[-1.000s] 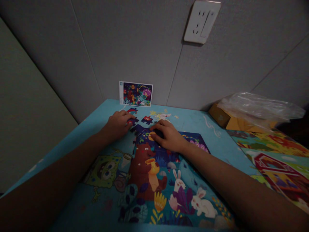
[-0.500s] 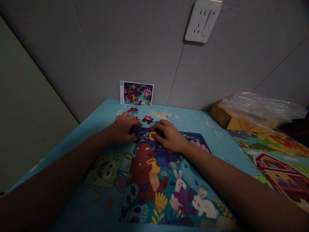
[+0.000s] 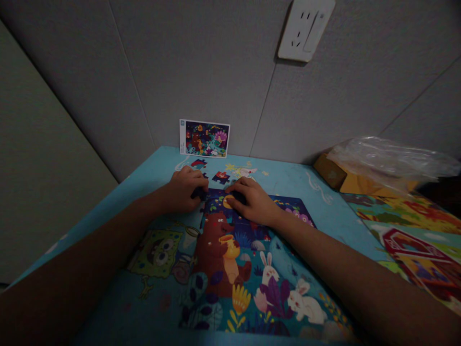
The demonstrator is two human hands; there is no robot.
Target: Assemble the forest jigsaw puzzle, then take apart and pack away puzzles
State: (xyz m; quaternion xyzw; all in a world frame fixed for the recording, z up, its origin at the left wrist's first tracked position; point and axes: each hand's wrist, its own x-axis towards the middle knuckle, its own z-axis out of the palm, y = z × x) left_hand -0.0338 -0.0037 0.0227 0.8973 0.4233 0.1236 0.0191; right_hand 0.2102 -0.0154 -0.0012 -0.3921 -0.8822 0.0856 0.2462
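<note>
A partly assembled puzzle [image 3: 230,269] showing a brown bear and white rabbits lies on the blue table cover. At its upper left corner my left hand [image 3: 187,190] is closed, thumb and fingers bent around a dark puzzle piece [image 3: 199,192]. My right hand [image 3: 250,199] rests on the puzzle's top edge, fingers curved and thumb apart, on the yellow moon area, with nothing visible held. Behind the hands lie two loose pieces, one with a red figure [image 3: 221,177] and one red and teal [image 3: 199,164]. Another dark piece is partly hidden behind my left hand.
A picture card [image 3: 207,139] leans on the wall at the back. To the right are a yellow box [image 3: 333,175], a clear plastic bag [image 3: 392,158] and another colourful puzzle [image 3: 418,245]. A socket [image 3: 306,31] is on the wall.
My left hand has shifted very slightly left, its fingertips a little more drawn in. My right hand stays nearly in place. The view has tilted slightly.
</note>
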